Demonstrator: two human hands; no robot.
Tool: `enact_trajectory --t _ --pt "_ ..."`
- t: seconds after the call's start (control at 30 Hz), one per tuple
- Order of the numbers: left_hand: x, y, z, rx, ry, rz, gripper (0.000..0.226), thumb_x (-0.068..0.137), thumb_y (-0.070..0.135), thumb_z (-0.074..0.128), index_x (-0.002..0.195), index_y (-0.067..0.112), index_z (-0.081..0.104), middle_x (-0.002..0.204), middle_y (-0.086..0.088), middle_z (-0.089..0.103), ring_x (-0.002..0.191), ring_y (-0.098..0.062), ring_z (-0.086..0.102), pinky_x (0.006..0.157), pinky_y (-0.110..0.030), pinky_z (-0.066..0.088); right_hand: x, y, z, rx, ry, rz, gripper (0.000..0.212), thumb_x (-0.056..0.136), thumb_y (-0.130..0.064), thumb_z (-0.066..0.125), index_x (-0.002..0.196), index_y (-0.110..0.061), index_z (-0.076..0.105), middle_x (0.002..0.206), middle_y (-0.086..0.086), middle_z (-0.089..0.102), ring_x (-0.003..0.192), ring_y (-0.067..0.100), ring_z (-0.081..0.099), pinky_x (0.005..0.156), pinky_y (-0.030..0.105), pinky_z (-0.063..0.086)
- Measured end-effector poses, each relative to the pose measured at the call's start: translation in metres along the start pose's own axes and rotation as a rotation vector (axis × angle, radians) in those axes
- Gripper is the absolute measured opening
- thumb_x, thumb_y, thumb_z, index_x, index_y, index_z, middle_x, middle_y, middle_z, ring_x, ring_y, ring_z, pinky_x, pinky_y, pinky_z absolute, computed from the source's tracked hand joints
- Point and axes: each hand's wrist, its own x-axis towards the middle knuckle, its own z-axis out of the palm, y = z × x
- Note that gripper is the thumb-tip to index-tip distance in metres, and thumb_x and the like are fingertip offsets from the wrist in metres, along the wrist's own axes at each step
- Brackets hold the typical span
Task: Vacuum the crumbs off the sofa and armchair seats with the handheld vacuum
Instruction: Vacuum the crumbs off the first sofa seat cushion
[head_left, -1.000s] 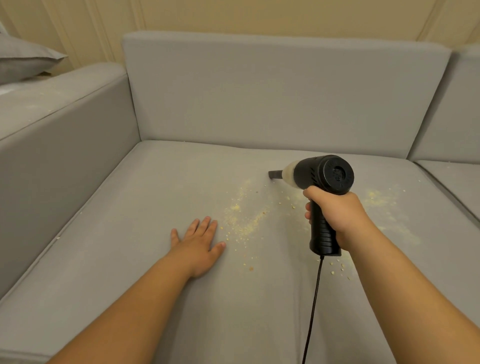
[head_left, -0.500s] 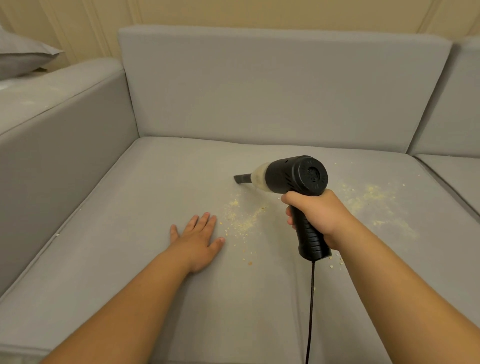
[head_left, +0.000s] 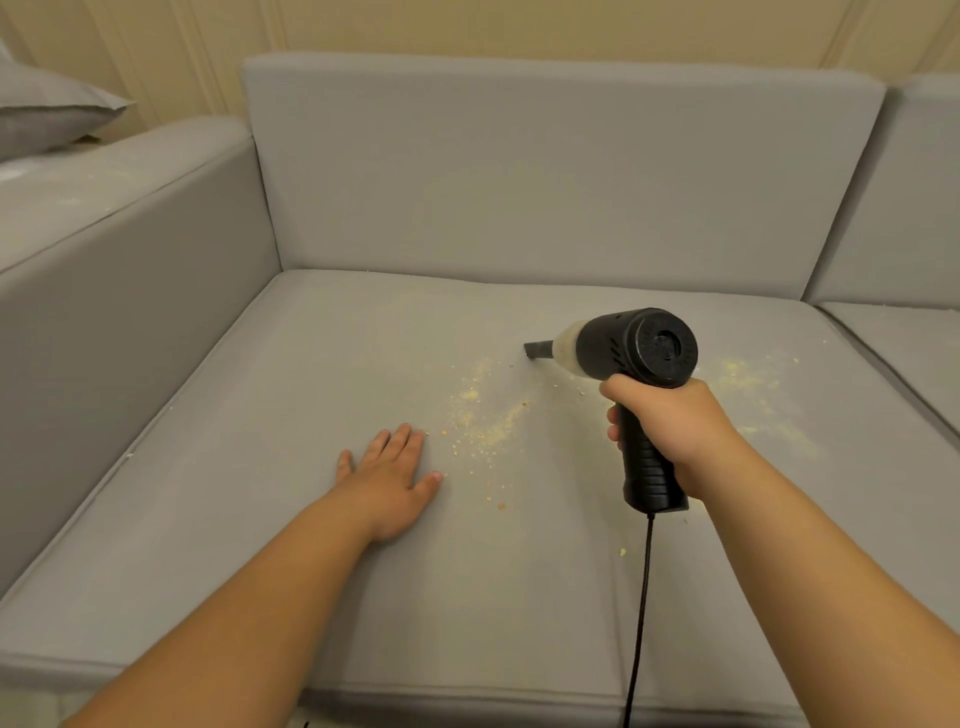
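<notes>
Crumbs (head_left: 483, 423) are left mid-frame on the sofa seat (head_left: 260, 493). Nearest, the left hand (head_left: 392, 480) is laid flat and open, holding nothing. The right hand (head_left: 670, 423) is wrapped around the handheld vacuum (head_left: 631, 353); its nozzle has been swung back right, so the patch is only half cleared.

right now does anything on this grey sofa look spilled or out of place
Yes: pale yellow crumbs lie scattered on the grey fabric seat cushion between the flat left hand and the black handheld vacuum gripped by the right hand. A second patch lies behind that hand.
</notes>
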Motion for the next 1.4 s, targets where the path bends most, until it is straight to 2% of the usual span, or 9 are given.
enact_trajectory --t 0.47,0.63,0.8,1.03,1.2,1.33,1.4 --pt "-0.028 0.011 0.012 0.034 -0.054 0.008 0.076 0.104 0.064 0.02 0.165 0.028 -0.008 0.171 0.011 -0.017 0.158 -0.014 -0.013 0.124 -0.061 -0.002 -0.024 0.014 0.007 0.004 -0.058 -0.016 0.012 0.087 -0.013 0.077 0.099 -0.01 0.073 0.074 0.011 0.072 0.063 0.022 0.069 0.075 0.043 0.061" --pt "-0.031 0.005 0.007 0.051 -0.059 0.008 0.075 0.105 0.064 0.02 0.165 0.029 -0.008 0.171 0.011 -0.018 0.158 -0.014 -0.012 0.124 -0.061 0.0 -0.027 0.015 0.008 0.032 0.011 -0.043 0.005 0.087 -0.013 0.076 0.09 -0.011 0.072 0.074 0.01 0.072 0.064 0.023 0.069 0.077 0.044 0.061" --pt "-0.028 0.002 0.001 0.033 -0.063 -0.034 0.076 0.104 0.064 0.021 0.165 0.029 -0.008 0.171 0.012 -0.017 0.158 -0.014 -0.01 0.123 -0.065 0.006 -0.024 0.008 0.016 0.061 -0.067 0.009 0.018 0.088 -0.014 0.075 0.104 -0.005 0.072 0.075 0.012 0.072 0.069 0.024 0.069 0.083 0.049 0.063" --pt "-0.027 0.0 0.003 0.054 -0.066 -0.042 0.076 0.104 0.064 0.022 0.165 0.029 -0.007 0.171 0.012 -0.017 0.158 -0.014 -0.01 0.122 -0.067 0.005 -0.025 0.014 0.043 0.014 -0.117 -0.022 0.01 0.087 -0.015 0.076 0.094 -0.008 0.074 0.073 0.009 0.073 0.069 0.022 0.071 0.088 0.053 0.063" --pt "-0.025 -0.001 0.003 0.059 -0.067 -0.049 0.076 0.104 0.065 0.022 0.165 0.029 -0.007 0.171 0.012 -0.016 0.158 -0.014 -0.01 0.122 -0.067 0.005 -0.031 0.017 0.039 -0.004 -0.089 -0.036 0.006 0.087 -0.015 0.076 0.087 -0.009 0.073 0.071 0.009 0.073 0.069 0.024 0.07 0.087 0.054 0.063" --pt "-0.026 0.002 0.002 0.05 -0.071 -0.054 0.077 0.104 0.065 0.022 0.165 0.029 -0.008 0.171 0.013 -0.017 0.158 -0.014 -0.01 0.122 -0.067 0.004 -0.037 0.016 0.045 -0.019 -0.161 -0.026 0.015 0.088 -0.013 0.076 0.098 -0.003 0.073 0.076 0.013 0.072 0.066 0.022 0.069 0.08 0.046 0.062" --pt "-0.027 0.002 0.002 0.048 -0.074 -0.058 0.077 0.104 0.065 0.022 0.165 0.029 -0.008 0.171 0.013 -0.017 0.158 -0.014 -0.011 0.122 -0.067 0.004 -0.039 0.015 0.048 -0.053 -0.168 -0.041 0.02 0.086 -0.015 0.077 0.1 0.0 0.073 0.074 0.011 0.072 0.065 0.021 0.069 0.081 0.047 0.062"
